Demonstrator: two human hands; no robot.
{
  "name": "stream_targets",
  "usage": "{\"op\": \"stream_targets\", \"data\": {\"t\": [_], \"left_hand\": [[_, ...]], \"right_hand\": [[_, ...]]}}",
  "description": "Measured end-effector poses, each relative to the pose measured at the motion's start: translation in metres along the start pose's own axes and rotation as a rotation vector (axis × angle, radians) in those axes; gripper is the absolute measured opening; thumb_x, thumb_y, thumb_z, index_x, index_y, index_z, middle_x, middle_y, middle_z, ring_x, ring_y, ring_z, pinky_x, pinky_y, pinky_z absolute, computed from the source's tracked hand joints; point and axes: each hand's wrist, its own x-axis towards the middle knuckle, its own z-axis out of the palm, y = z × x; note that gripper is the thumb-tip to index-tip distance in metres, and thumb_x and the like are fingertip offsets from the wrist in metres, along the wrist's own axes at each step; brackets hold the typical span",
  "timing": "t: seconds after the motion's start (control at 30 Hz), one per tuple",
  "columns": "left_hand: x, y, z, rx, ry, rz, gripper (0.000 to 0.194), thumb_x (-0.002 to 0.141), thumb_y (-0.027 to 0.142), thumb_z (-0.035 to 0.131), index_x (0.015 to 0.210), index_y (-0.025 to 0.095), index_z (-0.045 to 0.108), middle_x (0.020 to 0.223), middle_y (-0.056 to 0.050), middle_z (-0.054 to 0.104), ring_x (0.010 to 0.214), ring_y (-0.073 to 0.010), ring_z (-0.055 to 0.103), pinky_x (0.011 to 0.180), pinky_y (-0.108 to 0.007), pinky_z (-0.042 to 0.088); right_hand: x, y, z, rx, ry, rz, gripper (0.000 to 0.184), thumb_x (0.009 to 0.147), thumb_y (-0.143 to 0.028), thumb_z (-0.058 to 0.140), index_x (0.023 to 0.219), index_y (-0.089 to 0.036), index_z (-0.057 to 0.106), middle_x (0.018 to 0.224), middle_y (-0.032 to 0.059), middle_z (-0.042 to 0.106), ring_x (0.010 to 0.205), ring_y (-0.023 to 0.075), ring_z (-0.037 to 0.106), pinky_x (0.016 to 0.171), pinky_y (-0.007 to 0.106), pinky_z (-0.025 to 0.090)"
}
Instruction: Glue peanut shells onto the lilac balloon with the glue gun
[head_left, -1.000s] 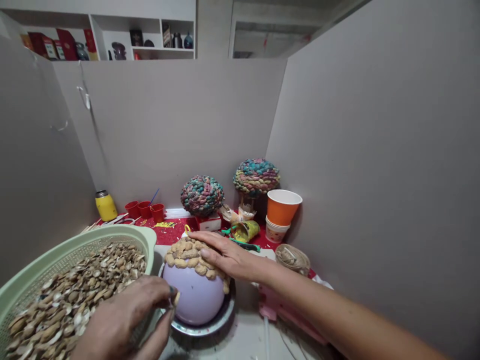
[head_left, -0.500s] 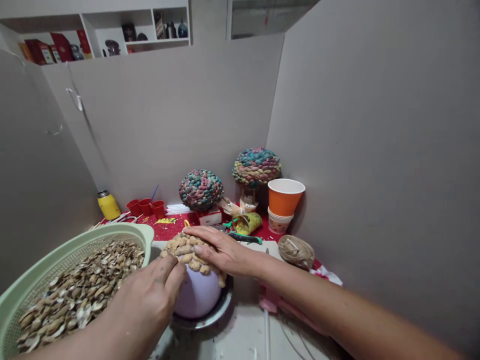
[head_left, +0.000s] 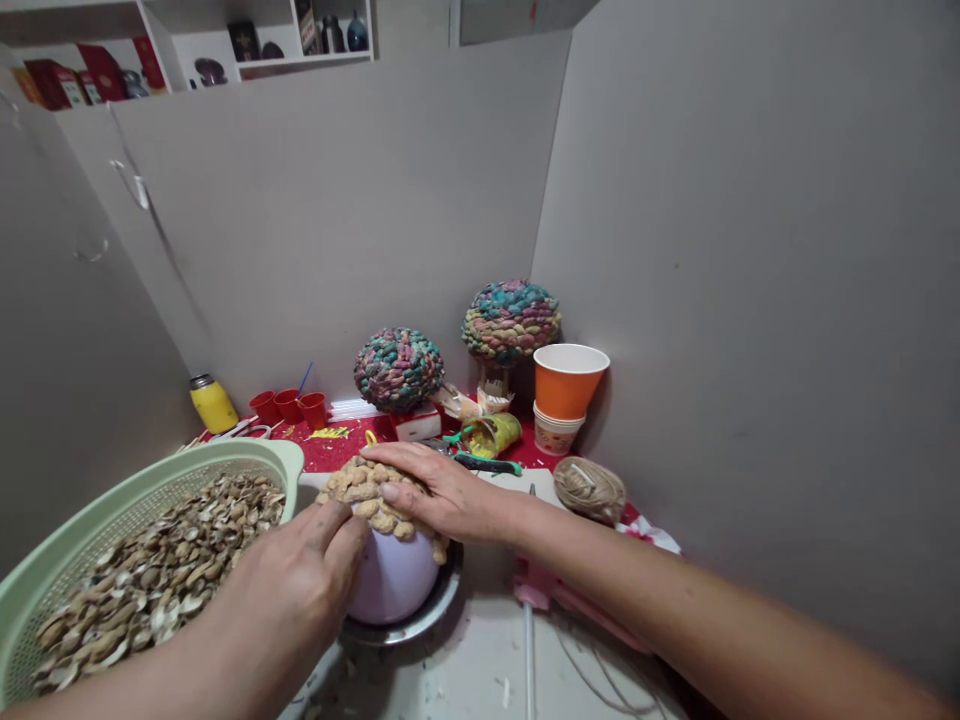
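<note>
A lilac balloon (head_left: pixel 394 578) rests in a round metal bowl (head_left: pixel 420 630), its top covered with peanut shells (head_left: pixel 361 487). My right hand (head_left: pixel 435 492) lies over the shells with its fingers stretched out, steadying nothing else that I can see. At the left side of the balloon, my left hand (head_left: pixel 311 560) is closed, fingertips pressed together against the edge of the shell layer. Whatever those fingertips hold, if anything, is hidden behind the hand.
Left stands a green colander (head_left: pixel 289 465) of peanut shells (head_left: pixel 187 560). A pink glue gun (head_left: pixel 534 580) and a twine ball (head_left: pixel 589 488) lie right. Behind are coloured shell-covered balls (head_left: pixel 399 368), pliers (head_left: pixel 487 465), paper cups (head_left: pixel 570 385) and red cups (head_left: pixel 311 410). Grey panels surround the table.
The whole view has shifted slightly, with things appearing a little higher in the picture. Both hands keep nearly the same place on the balloon and shells.
</note>
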Motion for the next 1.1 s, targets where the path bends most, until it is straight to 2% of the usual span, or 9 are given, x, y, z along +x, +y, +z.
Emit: {"op": "stream_targets", "data": {"t": [0.13,0.27,0.63,0.87,1.1], "left_hand": [[-0.0017,-0.0018,0.0005,-0.059,0.013,-0.01,0.022,0.087,0.006,0.047,0.101,0.012,0.062,0.09,-0.013,0.07,0.075,-0.0244,0.069,0.062,-0.037,0.059],[0.0,-0.0035,0.0007,-0.122,-0.025,-0.053,0.021,0.088,0.006,0.045,0.094,0.016,0.062,0.086,-0.009,0.068,0.073,-0.0235,0.067,0.061,-0.036,0.056],[0.0076,-0.0056,0.0007,-0.234,-0.035,-0.111,0.023,0.091,0.01,0.043,0.087,0.017,0.064,0.081,-0.006,0.066,0.069,-0.0202,0.064,0.06,-0.032,0.053],[0.0063,-0.0059,-0.0003,-0.281,-0.031,-0.093,0.021,0.092,0.013,0.046,0.087,0.017,0.065,0.085,-0.007,0.067,0.071,-0.0185,0.065,0.066,-0.031,0.055],[0.0057,-0.0081,-0.0006,-0.337,-0.029,-0.097,0.024,0.093,0.014,0.044,0.093,0.015,0.067,0.09,-0.01,0.069,0.075,-0.0209,0.066,0.066,-0.034,0.056]], "right_hand": [[-0.0006,-0.0006,-0.0005,0.005,0.0,0.009,0.05,0.098,-0.048,0.04,0.139,-0.02,0.045,0.138,0.0116,0.05,0.129,0.0268,0.042,0.107,0.047,0.033],[-0.001,-0.0021,-0.0014,0.01,0.001,0.002,0.052,0.098,-0.049,0.039,0.139,-0.017,0.046,0.137,0.013,0.051,0.128,0.0265,0.044,0.107,0.046,0.034],[-0.0037,0.0012,0.0001,0.005,0.007,-0.015,0.051,0.098,-0.046,0.04,0.139,-0.017,0.046,0.138,0.0125,0.05,0.129,0.0248,0.043,0.109,0.044,0.032],[-0.0041,-0.0002,-0.0009,0.0,0.006,-0.024,0.049,0.098,-0.043,0.043,0.139,-0.017,0.046,0.139,0.0119,0.051,0.129,0.0244,0.042,0.109,0.044,0.032],[-0.004,-0.001,-0.0014,0.0,0.005,-0.039,0.05,0.098,-0.044,0.043,0.139,-0.016,0.047,0.138,0.013,0.051,0.129,0.0255,0.043,0.109,0.046,0.032]]}}
